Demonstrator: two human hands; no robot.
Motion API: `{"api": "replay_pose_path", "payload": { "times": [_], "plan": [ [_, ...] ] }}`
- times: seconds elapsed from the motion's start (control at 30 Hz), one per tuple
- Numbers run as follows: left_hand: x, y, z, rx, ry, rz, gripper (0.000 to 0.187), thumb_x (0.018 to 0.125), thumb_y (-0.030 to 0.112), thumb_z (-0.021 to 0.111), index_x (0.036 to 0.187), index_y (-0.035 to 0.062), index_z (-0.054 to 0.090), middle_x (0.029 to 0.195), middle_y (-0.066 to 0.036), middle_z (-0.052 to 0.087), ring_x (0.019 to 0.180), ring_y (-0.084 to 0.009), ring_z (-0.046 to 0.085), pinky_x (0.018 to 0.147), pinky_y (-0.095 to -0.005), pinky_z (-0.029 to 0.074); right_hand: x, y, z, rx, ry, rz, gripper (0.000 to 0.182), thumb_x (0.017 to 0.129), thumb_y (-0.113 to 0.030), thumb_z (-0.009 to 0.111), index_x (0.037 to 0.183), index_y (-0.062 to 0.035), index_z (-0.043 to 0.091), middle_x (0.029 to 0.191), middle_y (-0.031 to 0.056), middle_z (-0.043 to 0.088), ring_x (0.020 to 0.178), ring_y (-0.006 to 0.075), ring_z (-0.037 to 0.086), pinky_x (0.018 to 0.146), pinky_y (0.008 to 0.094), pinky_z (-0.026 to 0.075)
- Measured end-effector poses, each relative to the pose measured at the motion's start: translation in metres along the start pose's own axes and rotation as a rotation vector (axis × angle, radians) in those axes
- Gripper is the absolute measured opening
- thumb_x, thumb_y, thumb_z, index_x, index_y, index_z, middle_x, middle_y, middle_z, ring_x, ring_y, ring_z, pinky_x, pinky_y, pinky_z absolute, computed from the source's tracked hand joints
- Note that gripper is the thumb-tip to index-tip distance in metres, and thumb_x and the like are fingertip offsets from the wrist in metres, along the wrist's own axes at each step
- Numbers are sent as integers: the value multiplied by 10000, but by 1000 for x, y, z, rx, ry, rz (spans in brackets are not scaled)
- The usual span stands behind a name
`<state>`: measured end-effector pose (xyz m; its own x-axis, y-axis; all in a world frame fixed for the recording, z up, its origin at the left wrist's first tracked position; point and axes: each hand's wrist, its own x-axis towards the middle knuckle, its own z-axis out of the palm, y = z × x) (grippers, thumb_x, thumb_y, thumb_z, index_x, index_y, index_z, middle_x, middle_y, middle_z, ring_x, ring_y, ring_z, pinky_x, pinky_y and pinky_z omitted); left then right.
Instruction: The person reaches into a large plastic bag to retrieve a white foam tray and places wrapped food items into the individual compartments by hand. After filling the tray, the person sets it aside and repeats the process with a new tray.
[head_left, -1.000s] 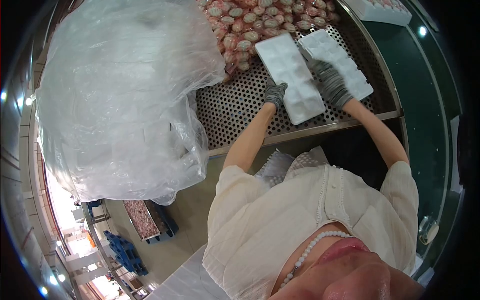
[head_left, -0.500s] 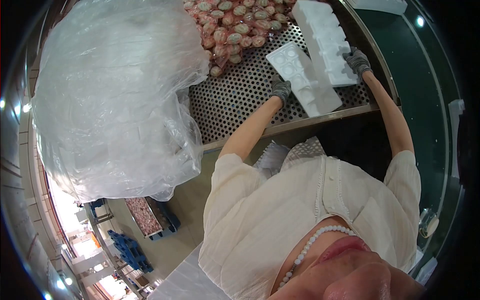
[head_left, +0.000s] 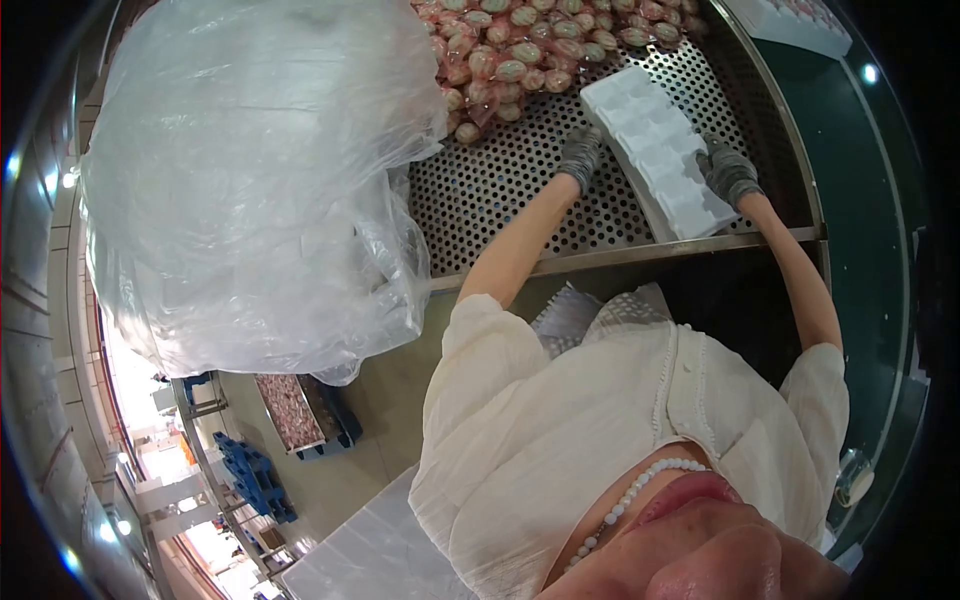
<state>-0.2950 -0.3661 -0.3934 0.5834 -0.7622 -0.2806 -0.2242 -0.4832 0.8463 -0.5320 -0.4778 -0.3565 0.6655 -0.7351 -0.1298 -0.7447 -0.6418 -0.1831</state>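
Observation:
A white foam tray lies on the perforated metal table, mostly covered by a white foam lid (head_left: 662, 150) with raised square bumps. Only a strip of the tray's side shows beneath the lid. My left hand (head_left: 581, 156), in a grey glove, is closed at the tray's left edge, its fingertips partly hidden. On the opposite long side, my right hand (head_left: 730, 172), also gloved in grey, grips the lid's edge with bent fingers. The tray's cups are out of sight under the lid.
Round, pinkish film-wrapped pieces (head_left: 510, 70) are heaped at the back of the perforated metal table (head_left: 480, 205). A large clear plastic bag (head_left: 260, 190) bulges on the left. Another white foam tray (head_left: 795, 25) is on the green surface (head_left: 860, 200) at right.
My right hand has brought the lid down over the tray, covering its round cups. Both hands now flank the pair. The camera view has shifted slightly.

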Motion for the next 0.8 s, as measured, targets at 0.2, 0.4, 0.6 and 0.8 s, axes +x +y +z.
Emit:
{"api": "replay_pose_path", "payload": {
  "times": [0.2,0.4,0.6,0.8],
  "plan": [
    [65,27,-128,673,886,576,453,693,333,475,949,-32,393,916,-198,452,858,-305,430,769,-413,319,-3,9,9,417,204,-88,399,761,-255,458,1062,6,450,972,216,505,886,318,493,780,361,382],
    [134,25,-214,587,671,229,766,668,457,517,1189,-39,252,1208,-224,286,1146,-338,245,944,-376,212,-2,5,9,406,187,-21,394,756,-234,475,1077,-9,438,957,208,508,856,321,497,760,367,387],
    [168,38,-223,602,468,149,860,628,550,525,1232,17,222,1270,-223,194,1184,-341,172,974,-364,157,4,-6,-8,355,41,59,384,763,-236,454,1077,-15,436,970,212,497,894,330,478,791,369,369],
    [149,15,-215,723,405,122,850,592,570,546,1186,5,321,1209,-222,306,1142,-319,278,948,-371,223,6,-7,-3,318,37,51,397,777,-266,433,1069,2,435,974,223,496,901,328,480,804,371,364]
  ]
}}
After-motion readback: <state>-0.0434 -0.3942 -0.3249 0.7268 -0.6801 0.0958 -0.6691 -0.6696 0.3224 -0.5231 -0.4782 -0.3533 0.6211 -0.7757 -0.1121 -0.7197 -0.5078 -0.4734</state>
